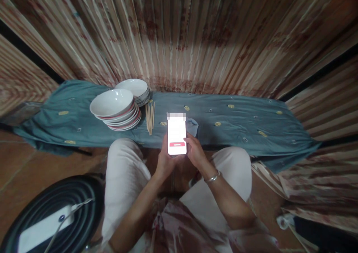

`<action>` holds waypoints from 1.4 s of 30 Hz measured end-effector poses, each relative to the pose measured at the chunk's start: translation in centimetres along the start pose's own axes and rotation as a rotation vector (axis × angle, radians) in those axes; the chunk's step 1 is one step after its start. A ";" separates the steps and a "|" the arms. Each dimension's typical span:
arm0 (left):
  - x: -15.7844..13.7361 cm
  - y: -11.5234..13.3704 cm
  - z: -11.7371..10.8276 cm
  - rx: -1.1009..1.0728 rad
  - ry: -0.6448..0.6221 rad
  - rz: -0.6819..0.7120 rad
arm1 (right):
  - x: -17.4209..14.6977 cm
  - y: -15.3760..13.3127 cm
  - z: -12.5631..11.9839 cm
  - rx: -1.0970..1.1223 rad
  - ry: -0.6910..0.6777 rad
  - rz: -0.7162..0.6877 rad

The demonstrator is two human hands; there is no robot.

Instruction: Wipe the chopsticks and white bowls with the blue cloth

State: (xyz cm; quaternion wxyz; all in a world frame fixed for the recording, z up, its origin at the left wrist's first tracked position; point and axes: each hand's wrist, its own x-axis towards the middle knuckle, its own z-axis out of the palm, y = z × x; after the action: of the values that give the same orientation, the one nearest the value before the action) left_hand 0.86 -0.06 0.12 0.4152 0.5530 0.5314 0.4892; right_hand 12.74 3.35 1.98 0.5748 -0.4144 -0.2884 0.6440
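Between both hands, a smartphone [176, 132] is held upright over the front edge of the cloth-covered table; its lit screen is white with a red button low down. My left hand [165, 161] is closed around the phone's left side and bottom. My right hand [195, 150] grips its lower right side, with the thumb over the screen's right edge. Behind the phone, partly hidden, lies a folded light-blue cloth [192, 127]. Left of the phone are several wooden chopsticks [150, 117] and a stack of white bowls [113, 104] with red rims.
A second stack of bowls [134, 87] stands behind the first. The teal tablecloth [246, 119] has yellow pineapple prints. Pleated curtains [179, 40] enclose the table. At lower left, a black round stool [84, 193] carries a white device [44, 228] with a cable.
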 end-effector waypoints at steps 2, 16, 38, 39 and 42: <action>0.0 0.1 0.1 -0.022 -0.006 -0.005 | 0.0 0.1 -0.1 -0.023 0.005 -0.014; -0.1 0.1 0.5 -0.042 0.015 -0.027 | -1.4 -0.3 0.3 -0.365 -0.038 -0.187; 0.8 -0.2 2.5 0.041 -0.232 0.001 | -2.7 2.2 -2.0 -0.302 0.145 -0.147; 0.9 0.0 2.8 0.034 -0.259 -0.005 | -2.6 2.0 -2.4 -0.261 0.152 -0.138; 1.1 0.4 4.3 -0.012 -0.341 -0.015 | -2.4 1.3 -4.0 -0.135 0.178 -0.107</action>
State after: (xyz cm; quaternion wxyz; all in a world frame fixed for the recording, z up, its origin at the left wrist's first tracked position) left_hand 5.08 1.22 -0.11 0.5063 0.6215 0.4546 0.3883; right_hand 15.53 0.35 -0.61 0.6024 -0.4916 -0.3007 0.5523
